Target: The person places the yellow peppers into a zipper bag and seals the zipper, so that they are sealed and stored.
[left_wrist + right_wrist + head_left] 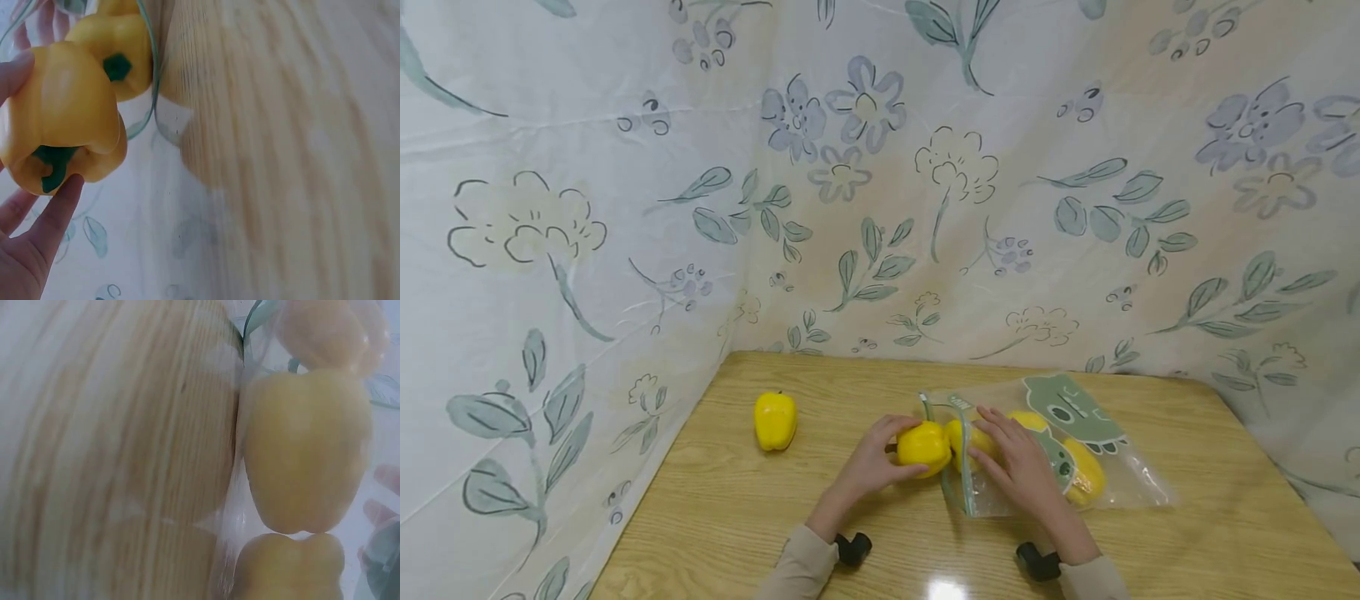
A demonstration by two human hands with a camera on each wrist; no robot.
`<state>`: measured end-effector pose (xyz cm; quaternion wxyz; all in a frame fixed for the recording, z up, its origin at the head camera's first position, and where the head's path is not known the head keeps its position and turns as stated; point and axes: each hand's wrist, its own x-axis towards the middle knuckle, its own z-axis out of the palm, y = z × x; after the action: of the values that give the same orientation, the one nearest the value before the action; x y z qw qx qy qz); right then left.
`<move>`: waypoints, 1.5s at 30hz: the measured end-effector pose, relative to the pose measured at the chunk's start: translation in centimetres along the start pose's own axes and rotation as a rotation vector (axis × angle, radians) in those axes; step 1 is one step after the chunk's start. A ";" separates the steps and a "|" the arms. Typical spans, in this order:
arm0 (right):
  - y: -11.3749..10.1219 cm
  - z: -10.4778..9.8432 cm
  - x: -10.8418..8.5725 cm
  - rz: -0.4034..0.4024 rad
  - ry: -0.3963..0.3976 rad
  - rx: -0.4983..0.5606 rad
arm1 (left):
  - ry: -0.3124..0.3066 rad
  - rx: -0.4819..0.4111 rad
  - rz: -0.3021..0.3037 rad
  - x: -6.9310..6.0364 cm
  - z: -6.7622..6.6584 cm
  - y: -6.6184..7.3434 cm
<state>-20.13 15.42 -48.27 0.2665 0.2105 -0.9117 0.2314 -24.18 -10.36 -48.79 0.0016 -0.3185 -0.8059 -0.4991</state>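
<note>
My left hand (874, 460) grips a yellow bell pepper (923, 448) at the mouth of a clear zip bag (1007, 500) printed with green cartoon figures. In the left wrist view, the held pepper (69, 106) shows its green stem between thumb and fingers. Just past it, inside the bag's rim, lies another yellow pepper (119, 59). My right hand (1022, 458) holds the bag near its opening, fingers and thumb around the pepper just inside. More yellow peppers (1084, 473) lie deeper in the bag; the right wrist view shows peppers (306, 450) in a row through the plastic.
One more yellow bell pepper (775, 422) stands on the wooden table (700, 500), left of my hands. Floral cloth (880, 250) hangs behind the table and along its left side. A black wrist mount (853, 550) sits by each wrist.
</note>
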 end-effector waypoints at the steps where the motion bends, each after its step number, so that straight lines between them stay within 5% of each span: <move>1: 0.0 0.0 0.0 0.002 0.001 0.002 | 0.001 -0.001 -0.003 0.0 0.1 0.0; 9: -0.1 -0.1 0.0 0.028 -0.014 0.005 | -0.031 0.005 -0.006 0.4 1.1 0.1; 21: -0.1 -0.3 0.2 0.016 0.015 0.030 | -0.093 -0.111 -0.049 1.0 2.7 0.8; 29: -0.1 -0.5 0.2 0.017 0.003 0.046 | -0.150 -0.076 -0.045 1.2 3.8 0.4; 40: 0.1 -0.2 0.1 0.015 -0.005 0.053 | -0.191 -0.045 -0.069 0.7 2.6 0.2; 45: 0.1 0.0 0.2 0.007 0.009 0.053 | -0.192 0.004 -0.130 0.4 2.3 0.2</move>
<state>-20.32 15.47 -48.15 0.2639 0.2131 -0.9049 0.2571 -23.73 -8.26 -49.64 -0.1074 -0.3120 -0.8222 -0.4637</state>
